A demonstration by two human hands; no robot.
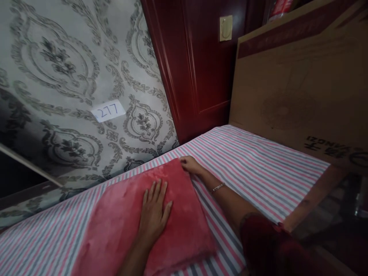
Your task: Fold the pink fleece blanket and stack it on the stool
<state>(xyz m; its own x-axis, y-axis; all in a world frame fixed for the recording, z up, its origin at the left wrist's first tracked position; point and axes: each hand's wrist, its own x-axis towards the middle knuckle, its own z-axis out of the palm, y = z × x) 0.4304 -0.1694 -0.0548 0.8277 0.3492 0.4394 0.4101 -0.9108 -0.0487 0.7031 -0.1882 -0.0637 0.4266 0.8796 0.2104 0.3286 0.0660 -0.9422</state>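
A folded pink-red plush blanket (184,226) lies on a striped sheet (230,161) in pink, grey and white. My left hand (153,211) rests flat on top of the blanket, its fingers stretched out and slightly spread. At the blanket's far right corner, my right hand (190,165) has its fingers bent together around the edge. How much of the cloth sits inside those fingers is partly hidden. A metal bracelet (217,188) circles my right wrist.
Beyond the sheet rises a patterned wall (115,69) bearing a paper label (108,110) marked 277. A dark red wooden panel (207,76) with a pale switch plate (225,28) adjoins it. A large cardboard box (287,84) stands at the right.
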